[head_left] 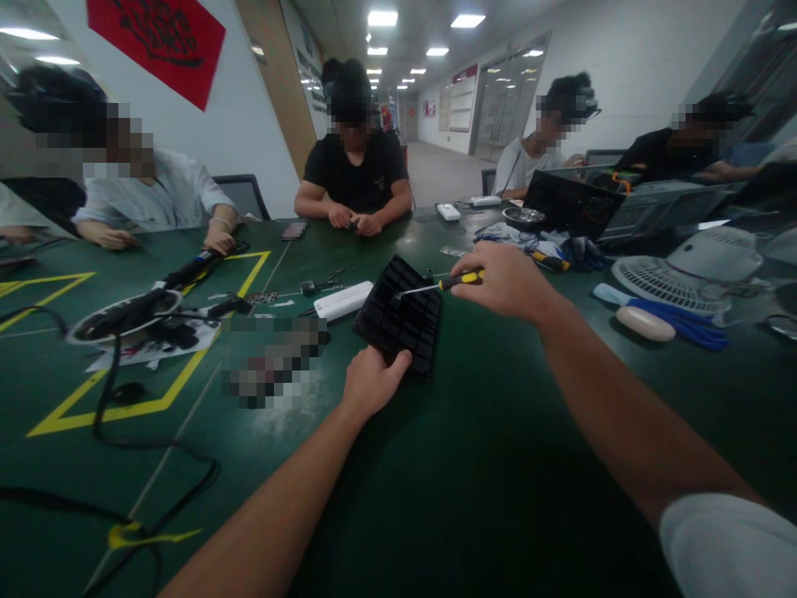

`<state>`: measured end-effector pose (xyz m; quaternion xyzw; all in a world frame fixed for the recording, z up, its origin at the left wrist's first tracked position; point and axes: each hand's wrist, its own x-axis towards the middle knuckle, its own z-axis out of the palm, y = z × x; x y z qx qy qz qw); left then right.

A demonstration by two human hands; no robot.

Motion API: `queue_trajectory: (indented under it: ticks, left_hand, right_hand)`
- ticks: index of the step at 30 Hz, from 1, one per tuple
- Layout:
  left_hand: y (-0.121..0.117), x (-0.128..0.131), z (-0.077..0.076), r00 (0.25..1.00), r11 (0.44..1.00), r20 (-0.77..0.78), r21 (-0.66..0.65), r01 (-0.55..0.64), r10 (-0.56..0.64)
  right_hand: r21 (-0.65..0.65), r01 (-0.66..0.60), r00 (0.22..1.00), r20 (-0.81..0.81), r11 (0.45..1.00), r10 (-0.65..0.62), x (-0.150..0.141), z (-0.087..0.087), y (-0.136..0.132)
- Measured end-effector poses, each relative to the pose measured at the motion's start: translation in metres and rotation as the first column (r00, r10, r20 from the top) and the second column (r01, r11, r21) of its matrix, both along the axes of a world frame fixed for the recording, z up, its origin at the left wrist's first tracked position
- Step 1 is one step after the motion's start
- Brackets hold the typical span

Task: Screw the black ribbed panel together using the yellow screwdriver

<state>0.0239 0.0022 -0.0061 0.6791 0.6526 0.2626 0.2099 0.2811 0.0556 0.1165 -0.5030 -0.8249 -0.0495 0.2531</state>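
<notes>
Left hand (pixel 374 378): grasps the near edge of the tray, thumb over the rim and the rest of the hand mostly hidden beneath.
Black tray (pixel 416 320): in front of the person, tilted and divided into small compartments; whether it rests on the table (pixel 486 432) cannot be told.
Right hand (pixel 504 278): grips the screwdriver (pixel 446 283) by its yellow-and-black handle, with the shaft running leftward over the tray.
Screwdriver tip: at a compartment in the far half of the tray; whether it touches the bottom or a small dark part there is too small to tell.
White box (pixel 344 301): just beside the tray's left edge, so any sideways swing of the tray probably calls for care.
Steadiness: a firm left-hand hold and a level tray would likely stop small contents sliding.
Screwdriver handling: light pressure and slow, short wrist movements seem best, with the tip clear of the dividers.
</notes>
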Motion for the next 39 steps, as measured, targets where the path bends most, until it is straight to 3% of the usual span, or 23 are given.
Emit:
queue_trajectory:
  ticks: [6, 12, 23, 35, 39]
  left_hand:
    - [0.0, 0.0, 0.0, 0.998, 1.0, -0.057, 0.014, 0.015, -0.014]
    - [0.0, -0.001, -0.002, 0.999, 1.0, -0.052, 0.0, 0.017, -0.017]
    - [-0.003, 0.001, 0.004, 0.999, 1.0, -0.036, -0.021, 0.009, -0.01]
    - [-0.002, -0.001, 0.001, 1.0, 0.999, -0.003, 0.036, 0.005, -0.005]
    - [0.001, -0.002, -0.003, 0.995, 1.0, 0.095, 0.021, -0.016, 0.014]
  right_hand:
    - [-0.059, -0.041, 0.996, -0.077, 0.997, 0.036, -0.004, -0.004, 0.002]
    - [0.032, -0.033, 0.994, -0.107, 0.999, 0.036, 0.01, 0.005, 0.003]
    - [0.104, -0.193, 0.973, -0.111, 0.976, 0.204, 0.007, 0.01, 0.0]
    - [0.078, -0.246, 0.962, -0.104, 0.966, 0.253, 0.0, 0.014, -0.004]
    - [0.081, -0.251, 0.96, -0.104, 0.964, 0.259, 0.0, 0.013, -0.003]
